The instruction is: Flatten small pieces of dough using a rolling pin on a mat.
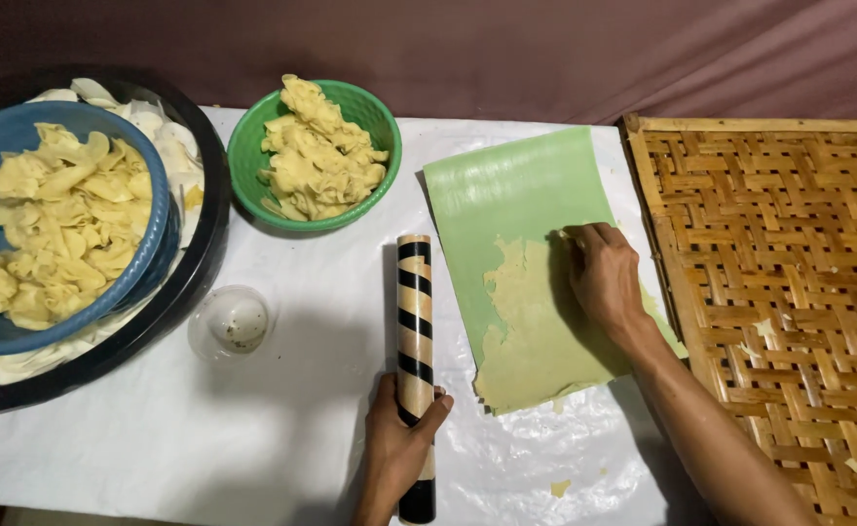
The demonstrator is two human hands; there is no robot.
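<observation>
Left hand fingers grip the striped rolling pin; right hand fingers press, curled, on flattened dough atop the green sheet.

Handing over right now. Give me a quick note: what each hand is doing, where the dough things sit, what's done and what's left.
Left hand: gripping the striped rolling pin, which lies on the white table cover.
Right hand: fingers at the top edge of the flattened dough on the green sheet.
Done: dough rolled thin.
Left: dough not yet lifted; bamboo tray bare; green bowl and blue bowl hold dough pieces.
</observation>
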